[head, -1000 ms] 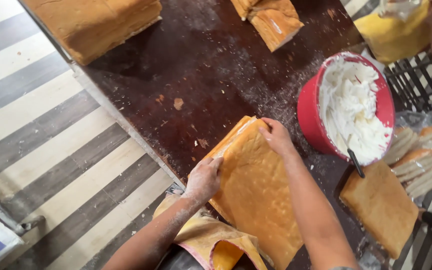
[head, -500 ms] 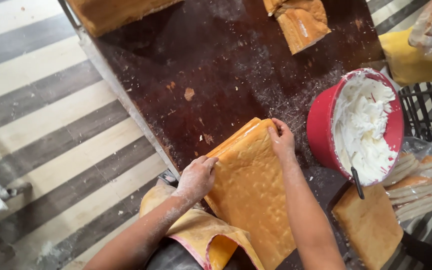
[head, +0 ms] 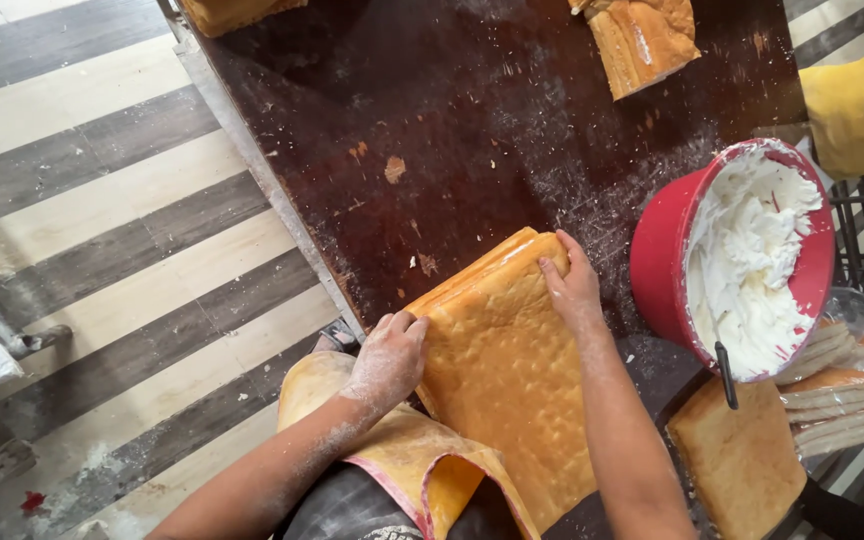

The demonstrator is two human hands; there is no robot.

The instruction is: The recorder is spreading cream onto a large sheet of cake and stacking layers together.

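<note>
left hand (head: 390, 355): floured, gripping the near left edge of the sponge sheet (head: 500, 370). right hand (head: 572, 285): fingers curled over its far right corner. sheet: a stacked golden slab at the table's near edge, little shifted from a second ago; hands hold the same grip, so the handling looks mid-way. dark wooden table (head: 472, 130): crumbed, dusted. red cream bucket (head: 737, 255) right. striped floor (head: 102, 230) left.

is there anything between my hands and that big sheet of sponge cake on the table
Nothing visible. The left hand grips the sponge cake sheet at its left edge, and the right hand presses its far corner. The red bowl of cream sits apart, to the right.
</note>
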